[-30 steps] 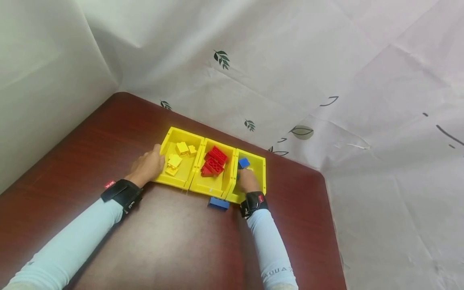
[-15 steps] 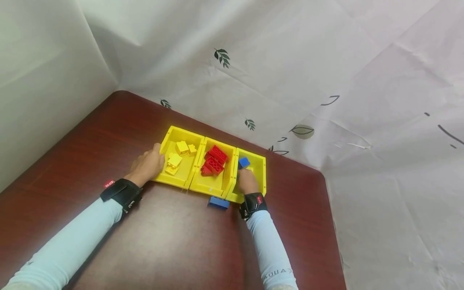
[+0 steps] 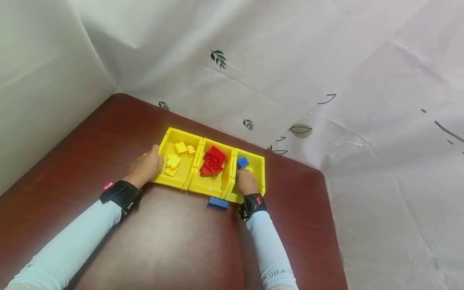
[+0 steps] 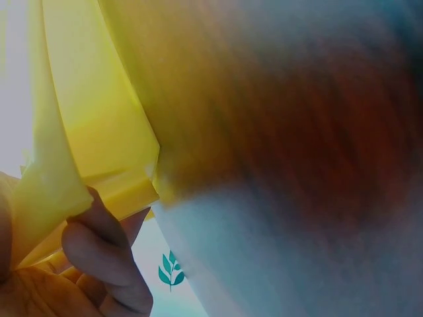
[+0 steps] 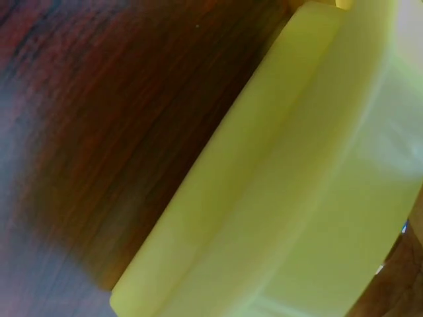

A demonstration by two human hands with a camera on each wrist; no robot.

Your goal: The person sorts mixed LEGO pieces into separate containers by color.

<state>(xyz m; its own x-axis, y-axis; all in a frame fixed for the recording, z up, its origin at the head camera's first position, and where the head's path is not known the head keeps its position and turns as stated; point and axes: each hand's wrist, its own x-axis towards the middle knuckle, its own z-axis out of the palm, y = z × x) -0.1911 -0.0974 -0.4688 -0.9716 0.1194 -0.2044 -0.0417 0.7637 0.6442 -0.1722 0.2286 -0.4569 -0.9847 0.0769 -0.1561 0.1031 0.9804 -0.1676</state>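
Observation:
Three yellow bins stand joined in a row on the table. My left hand (image 3: 146,166) grips the outer wall of the left bin (image 3: 185,171); in the left wrist view its fingers (image 4: 99,254) curl round the rim. That bin holds several yellow bricks (image 3: 173,162). In the middle bin (image 3: 214,186) lie several red bricks (image 3: 214,164). My right hand (image 3: 248,182) reaches down into the right bin (image 3: 259,171), just in front of a blue brick (image 3: 243,162). Its fingertips are hidden, and I cannot tell whether they hold anything.
Another blue brick (image 3: 218,202) lies on the dark red-brown table (image 3: 152,241), against the front of the bins. A pale cloth (image 3: 290,72) with leaf prints hangs behind the table's back edge.
Both hands keep their places at the bins, and the bricks lie as before. Only the head view has shifted slightly.

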